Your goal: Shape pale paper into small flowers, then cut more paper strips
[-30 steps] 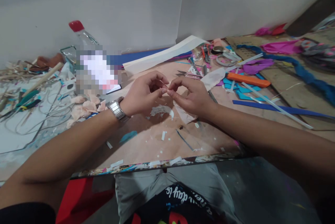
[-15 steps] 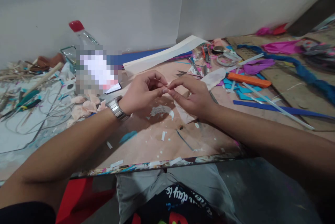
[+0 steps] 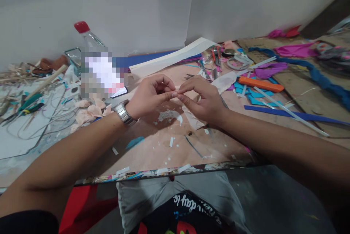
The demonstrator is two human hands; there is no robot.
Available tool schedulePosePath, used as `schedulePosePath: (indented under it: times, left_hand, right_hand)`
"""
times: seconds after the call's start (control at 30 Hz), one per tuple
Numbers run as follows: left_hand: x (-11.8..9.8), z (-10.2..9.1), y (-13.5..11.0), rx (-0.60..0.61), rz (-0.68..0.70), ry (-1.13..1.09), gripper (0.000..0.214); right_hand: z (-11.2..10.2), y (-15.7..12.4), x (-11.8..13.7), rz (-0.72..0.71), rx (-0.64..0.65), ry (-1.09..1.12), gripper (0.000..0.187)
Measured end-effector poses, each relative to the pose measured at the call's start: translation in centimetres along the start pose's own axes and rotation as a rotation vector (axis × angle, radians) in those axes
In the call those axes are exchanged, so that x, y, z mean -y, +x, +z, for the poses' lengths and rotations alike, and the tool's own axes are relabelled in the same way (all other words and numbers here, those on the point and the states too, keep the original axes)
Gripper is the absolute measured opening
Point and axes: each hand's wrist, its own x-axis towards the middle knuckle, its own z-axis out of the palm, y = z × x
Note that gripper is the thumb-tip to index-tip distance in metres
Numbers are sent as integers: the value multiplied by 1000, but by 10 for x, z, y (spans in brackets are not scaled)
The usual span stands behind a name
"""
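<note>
My left hand (image 3: 149,97), with a metal watch (image 3: 122,112) on the wrist, and my right hand (image 3: 203,99) meet fingertip to fingertip above the worktable (image 3: 153,150). Both hands are pinched on one tiny piece between them, too small to name. Under the hands lie a clear film scrap with a white crescent (image 3: 170,116) and small white paper bits (image 3: 171,141).
A red-capped bottle (image 3: 93,58) stands at the back left beside wires and green-handled pliers (image 3: 27,104). To the right lie an orange cutter (image 3: 259,84), blue strips (image 3: 287,114), tape rolls (image 3: 236,61), scissors (image 3: 195,77) and a curved white sheet (image 3: 169,58). A wall rises behind.
The hands stay pinched together at the fingertips; they have shifted only slightly.
</note>
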Motion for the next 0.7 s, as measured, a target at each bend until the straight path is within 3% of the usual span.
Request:
schedulePosePath:
  times: [0.33,0.7]
  left_hand:
    - [2,0,0,0,39,59,19]
    - [-4,5,-6,-87,214,371,7]
  right_hand:
    - [0,-1,-2,27,22,-14,15]
    - [0,0,-4,28,19,-53,19]
